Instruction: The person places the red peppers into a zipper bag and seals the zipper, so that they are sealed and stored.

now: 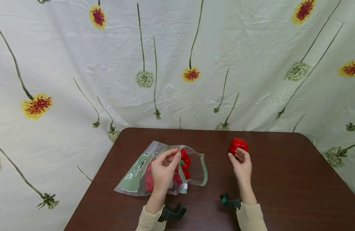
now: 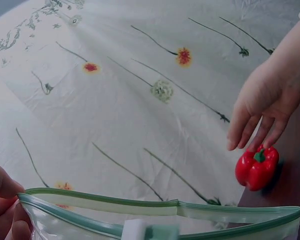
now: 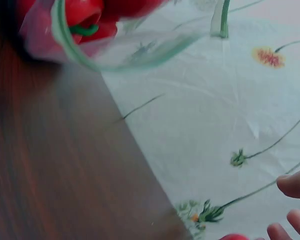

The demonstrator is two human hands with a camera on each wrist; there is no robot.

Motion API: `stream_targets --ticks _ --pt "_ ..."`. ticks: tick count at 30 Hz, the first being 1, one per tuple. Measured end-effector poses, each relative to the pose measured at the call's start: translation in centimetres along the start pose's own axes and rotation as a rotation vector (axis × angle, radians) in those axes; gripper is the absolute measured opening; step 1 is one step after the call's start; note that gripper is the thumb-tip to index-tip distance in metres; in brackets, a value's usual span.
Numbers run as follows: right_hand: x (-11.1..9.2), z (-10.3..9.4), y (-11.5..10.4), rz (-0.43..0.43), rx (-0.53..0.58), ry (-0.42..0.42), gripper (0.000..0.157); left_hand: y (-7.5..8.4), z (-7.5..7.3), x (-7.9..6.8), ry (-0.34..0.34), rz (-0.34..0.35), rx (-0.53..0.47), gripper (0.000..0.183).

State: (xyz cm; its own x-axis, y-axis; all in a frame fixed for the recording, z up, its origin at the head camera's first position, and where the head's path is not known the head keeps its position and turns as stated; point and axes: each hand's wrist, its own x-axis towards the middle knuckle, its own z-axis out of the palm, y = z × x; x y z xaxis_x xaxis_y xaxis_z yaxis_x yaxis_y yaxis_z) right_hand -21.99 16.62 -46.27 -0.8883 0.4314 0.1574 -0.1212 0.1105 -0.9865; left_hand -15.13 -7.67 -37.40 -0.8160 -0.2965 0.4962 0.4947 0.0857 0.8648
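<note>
A clear zip bag (image 1: 134,179) with green print lies on the table, its mouth held apart towards the right. Several red bell peppers (image 1: 185,158) with green stems show inside it. My left hand (image 1: 162,171) pinches the rim of the bag; the left wrist view shows thumb and finger at one end of the green zip strip (image 2: 90,220). To the right, a single red bell pepper (image 1: 239,145) sits outside the bag near the far edge. My right hand (image 1: 243,166) is right at it, fingers loosely bent and spread; whether they touch it is unclear.
The dark brown table (image 1: 281,179) has rounded far corners. Behind it hangs a pale cloth (image 1: 252,48) printed with flowers. Black bands with camera mounts (image 1: 174,212) sit on both wrists.
</note>
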Motion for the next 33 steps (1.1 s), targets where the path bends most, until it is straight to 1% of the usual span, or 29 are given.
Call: stream_targets --ticks 8,11,16,26,29,33 --pt "0.7 -0.5 1.6 0.013 -0.01 0.112 0.052 0.0 0.0 0.0 -0.001 -0.014 0.007 0.015" --pt "1.0 -0.7 2.1 0.015 -0.018 0.142 0.053 0.0 0.0 0.0 0.001 -0.019 0.009 0.015" --pt "1.4 -1.1 2.8 0.006 -0.061 0.18 0.053 0.0 0.1 -0.1 0.0 -0.022 0.01 0.015" --pt "2.0 -1.2 4.2 0.022 -0.13 0.2 0.054 0.0 0.2 -0.1 -0.001 -0.021 0.009 0.015" --pt "2.2 -1.1 4.9 0.007 -0.158 0.202 0.058 0.0 0.2 -0.1 0.001 -0.024 0.012 0.015" --pt "2.5 -0.8 5.9 -0.03 -0.203 0.201 0.068 -0.1 0.2 0.0 -0.003 -0.016 0.01 0.014"
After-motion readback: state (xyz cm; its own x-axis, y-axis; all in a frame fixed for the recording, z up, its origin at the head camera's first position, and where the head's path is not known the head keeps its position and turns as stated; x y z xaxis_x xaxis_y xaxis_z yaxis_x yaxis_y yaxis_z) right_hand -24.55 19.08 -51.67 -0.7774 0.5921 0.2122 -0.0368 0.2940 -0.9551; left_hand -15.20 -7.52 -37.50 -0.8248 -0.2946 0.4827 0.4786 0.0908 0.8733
